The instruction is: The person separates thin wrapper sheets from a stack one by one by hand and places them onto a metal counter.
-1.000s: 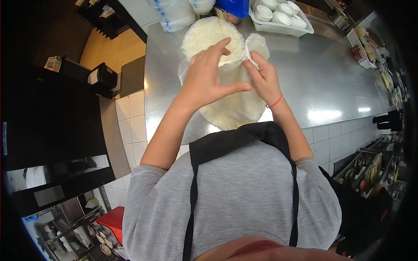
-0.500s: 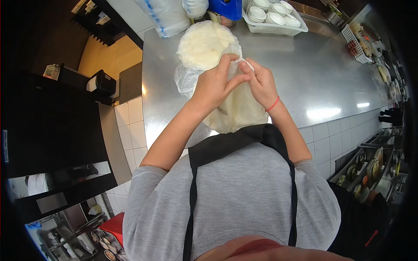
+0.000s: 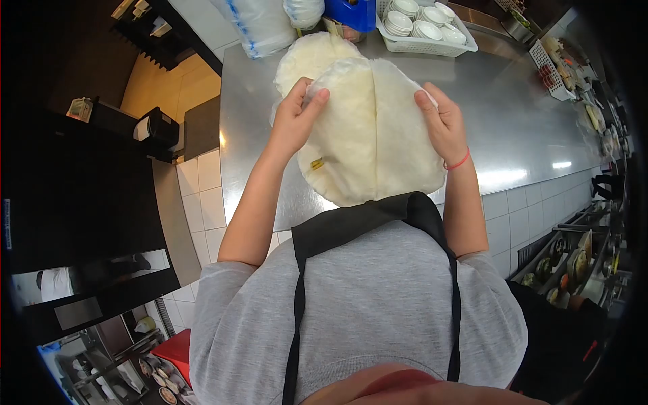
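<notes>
A round, pale, thin dough sheet (image 3: 405, 142) is spread upright-tilted in front of me, with a crease down its middle and a small yellow-brown mark low on its left. My left hand (image 3: 297, 116) pinches its left edge between thumb and fingers. On the opposite side, my right hand (image 3: 445, 125), with a red band at the wrist, pinches the right edge. Behind it, a stack of similar round dough sheets (image 3: 304, 57) lies on the steel table, partly covered by the held one.
The steel table (image 3: 520, 115) runs to the right. At its back are plastic-wrapped packs (image 3: 253, 27), a blue container (image 3: 352, 12) and a white basket (image 3: 428, 47) of small white bowls. A second white basket (image 3: 550, 67) stands far right.
My hands have moved apart, left and right, and the bunched dough sheet now hangs opened out between them. The clear plastic film beside the stack is now mostly hidden.
</notes>
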`<state>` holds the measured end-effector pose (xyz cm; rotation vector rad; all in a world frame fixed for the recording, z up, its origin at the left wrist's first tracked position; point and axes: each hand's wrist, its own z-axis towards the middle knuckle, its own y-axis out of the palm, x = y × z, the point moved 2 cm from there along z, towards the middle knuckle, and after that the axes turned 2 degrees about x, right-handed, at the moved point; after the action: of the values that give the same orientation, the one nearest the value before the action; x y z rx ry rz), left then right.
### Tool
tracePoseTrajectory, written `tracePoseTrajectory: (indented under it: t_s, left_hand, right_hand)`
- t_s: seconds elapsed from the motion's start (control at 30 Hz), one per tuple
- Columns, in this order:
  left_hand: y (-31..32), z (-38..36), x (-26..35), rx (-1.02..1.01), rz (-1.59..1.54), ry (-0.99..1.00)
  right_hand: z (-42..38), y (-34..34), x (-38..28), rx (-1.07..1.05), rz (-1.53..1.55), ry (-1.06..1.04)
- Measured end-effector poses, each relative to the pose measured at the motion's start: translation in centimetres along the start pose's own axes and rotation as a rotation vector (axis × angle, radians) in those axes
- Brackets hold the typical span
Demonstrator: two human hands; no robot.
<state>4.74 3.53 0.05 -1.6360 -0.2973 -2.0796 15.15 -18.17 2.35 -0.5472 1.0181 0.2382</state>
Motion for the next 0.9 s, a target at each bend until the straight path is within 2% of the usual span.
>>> tracePoseTrajectory:
  t_s: [0.03, 0.07, 0.1, 0.17, 0.23, 0.3, 0.37, 0.4, 0.43, 0.47, 0.5, 0.57, 0.63, 0.73, 0.8, 0.83, 0.87, 0.9]
  left_hand:
    - [0.5, 0.0, 0.4, -0.028, -0.202, -0.087]
    - [0.6, 0.1, 0.3, -0.029, -0.201, -0.084]
    - [0.7, 0.1, 0.2, -0.072, -0.095, -0.094]
    - [1.0, 0.1, 0.3, -0.116, 0.011, -0.105]
    - [1.3, 0.2, 1.4, -0.168, 0.259, -0.130]
    - [1.8, 0.5, 0.2, -0.214, 0.225, -0.147]
    - [2.6, 0.9, -0.6, -0.272, 0.186, -0.143]
    - [2.9, 0.6, -0.6, -0.228, 0.219, -0.145]
    - [3.3, 0.6, -0.1, -0.185, 0.250, -0.143]
    - [3.7, 0.5, 0.5, -0.202, 0.247, -0.122]
    - [4.0, 0.2, 1.4, -0.235, 0.288, -0.021]
    - [4.9, -0.5, 3.3, -0.273, 0.333, 0.163]
    - [5.6, -0.9, 4.0, -0.307, 0.375, 0.212]
    - [6.2, -1.3, 4.9, -0.326, 0.409, 0.274]
    - [5.4, -1.1, 4.5, -0.151, 0.482, 0.360]
    - [4.8, -1.0, 4.0, -0.152, 0.480, 0.364]
    - [3.8, -0.8, 3.4, -0.075, 0.421, 0.277]
    - [2.7, -0.5, 3.0, 0.003, 0.362, 0.188]
  right_hand:
    - [0.1, 0.1, -0.2, -0.032, 0.001, -0.034]
    - [0.1, 0.1, -0.4, -0.063, 0.002, -0.068]
    - [0.2, 0.0, -0.4, -0.062, 0.002, -0.069]
    - [0.0, 0.0, -0.7, -0.209, -0.097, -0.204]
    - [-0.4, 0.4, -1.7, -0.228, -0.018, -0.210]
    - [-0.8, 0.4, -2.1, -0.241, 0.058, -0.221]
    - [-0.8, -0.4, -1.6, -0.242, 0.104, -0.056]
    - [-0.7, -1.0, -1.2, -0.224, 0.092, -0.065]
    - [-0.5, -1.7, -0.3, -0.231, 0.123, 0.090]
    - [-0.5, -2.2, 0.5, -0.234, 0.157, 0.248]
    - [-0.7, -2.5, 0.6, -0.210, 0.150, 0.243]
    - [-0.9, -2.1, -0.3, -0.173, -0.064, -0.089]
    - [-1.2, -0.8, -1.6, -0.120, -0.099, -0.210]
    - [-1.3, 0.6, -1.4, -0.192, -0.147, -0.099]
    - [-1.5, 0.5, -0.9, -0.131, -0.145, -0.071]
    - [-1.6, 0.1, -0.7, -0.054, -0.126, -0.009]
    - [-1.6, -0.3, -0.5, 0.021, -0.103, 0.053]
    - [-1.5, -0.9, 0.0, 0.117, -0.084, 0.009]
